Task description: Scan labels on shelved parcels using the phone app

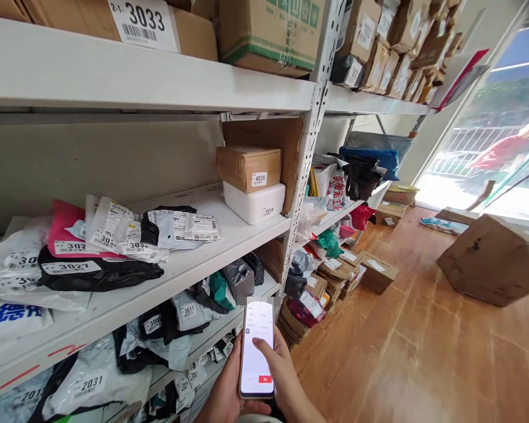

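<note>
Gripping one phone [252, 370] at the lower middle of the head view, the two hands close around its opposite edges: the left hand [227, 382] supports the left side, while the right hand [288, 379] steadies the right and lays its thumb over the lit screen. The phone is tilted up, likely so that the screen can be read and tapped. Its small text is too fine to make out.

At the frame's centre, two boxes form a stack on the middle shelf [211, 249]: the brown box [242, 164] marked 4039 rests on the white box [249, 202] marked 4038, probably because the wider one makes a steadier base. Both labels face outward, presumably for easy reading.

At middle left, one pink parcel [60, 228] and one black parcel [114, 279], labelled 3027, lie in a soft heap with other bags; these overlap too much for a sure count. At the top, one green-banded carton [264, 35] stands right of the carton [198, 38] labelled 3033. One large carton [489, 258] sits on the wooden floor [405, 358] at right.
</note>
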The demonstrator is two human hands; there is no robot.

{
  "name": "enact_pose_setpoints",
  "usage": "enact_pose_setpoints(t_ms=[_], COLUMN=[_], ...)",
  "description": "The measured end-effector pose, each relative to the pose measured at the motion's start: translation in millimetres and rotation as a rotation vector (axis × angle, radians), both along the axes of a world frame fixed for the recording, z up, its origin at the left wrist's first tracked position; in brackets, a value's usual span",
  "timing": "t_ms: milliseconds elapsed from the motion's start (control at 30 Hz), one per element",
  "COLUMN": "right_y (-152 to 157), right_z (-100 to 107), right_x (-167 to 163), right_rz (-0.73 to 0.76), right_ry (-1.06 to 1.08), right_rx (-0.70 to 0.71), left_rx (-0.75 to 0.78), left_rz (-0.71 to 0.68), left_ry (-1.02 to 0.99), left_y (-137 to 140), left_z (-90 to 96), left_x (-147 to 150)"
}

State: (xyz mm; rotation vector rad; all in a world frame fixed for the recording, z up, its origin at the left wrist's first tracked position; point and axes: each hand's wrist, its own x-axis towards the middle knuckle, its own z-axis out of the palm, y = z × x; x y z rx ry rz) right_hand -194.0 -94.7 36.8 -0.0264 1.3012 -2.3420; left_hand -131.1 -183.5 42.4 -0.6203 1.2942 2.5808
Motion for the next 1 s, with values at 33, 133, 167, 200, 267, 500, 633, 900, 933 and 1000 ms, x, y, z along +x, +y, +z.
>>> enact_pose_setpoints(t_ms=[33,133,167,200,267,500,633,900,933,1000], right_y=[1.0,6.2,8.6,11.0,15.6,16.8,13.3,19.1,19.2,18.9], right_z=[-1.0,-6.5,-9.1,-11.8,-17.1,-25.2,-25.0,-17.9,-16.8,-15.4], right_x=[2.9,8.6,9.3,9.6,9.9,17.1,19.4,20.5,20.9,21.5], right_rz=[0.008,0.046,0.063,0.075,0.089,0.1,0.097,0.206,0.199,0.179], right_ry=[-0.008,-0.016,-0.001,0.019,0.05,0.068,0.169,0.094,0.085,0.075], right_rx=[-0.016,-0.096,-0.117,-0.132,-0.135,-0.073,-0.074,-0.168,-0.166,-0.152], left_rx=[0.006,0.043,0.053,0.06,0.073,0.175,0.237,0.312,0.315,0.308], left_rz=[0.004,0.016,0.024,0.034,0.049,0.021,0.004,-0.002,-0.009,-0.013], left_ry=[0.0,-0.004,-0.003,-0.001,-0.006,0.022,0.022,0.145,0.153,0.158], left_y=[-0.5,-3.0,-4.1,-5.1,-7.1,-11.3,-13.4,-26.4,-27.5,-27.7], left_z=[1.7,7.7,9.4,10.6,11.1,7.7,4.6,-21.2,-22.8,-21.4], left_x=[2.7,10.2,12.4,14.4,17.8,24.2,26.1,32.7,33.4,34.7])
